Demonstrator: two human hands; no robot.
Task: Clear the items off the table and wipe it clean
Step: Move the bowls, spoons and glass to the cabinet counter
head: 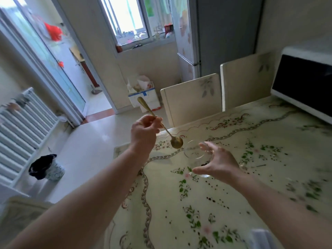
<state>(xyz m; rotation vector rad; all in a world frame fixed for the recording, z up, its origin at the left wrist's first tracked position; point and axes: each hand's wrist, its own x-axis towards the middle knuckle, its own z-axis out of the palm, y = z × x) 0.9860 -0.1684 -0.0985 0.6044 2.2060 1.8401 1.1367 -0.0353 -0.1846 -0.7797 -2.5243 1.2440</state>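
My left hand (143, 131) pinches the handle of a gold spoon (177, 141) and holds it tilted above the table's far left corner, bowl end down. Just right of the spoon's bowl a clear drinking glass (195, 152) stands on the floral-patterned table (233, 203), with something dark at its bottom. My right hand (218, 163) is spread around the glass's near right side with its fingers straight; whether it touches the glass is unclear. Small dark crumbs are scattered over the tabletop.
A white microwave (303, 83) stands on the table's far right. Two cream chairs (193, 97) are pushed in at the far edge. A bin with a black bag (47, 168) stands on the floor at left, near a radiator (23, 126). A white cloth-like thing (260, 238) lies at the near edge.
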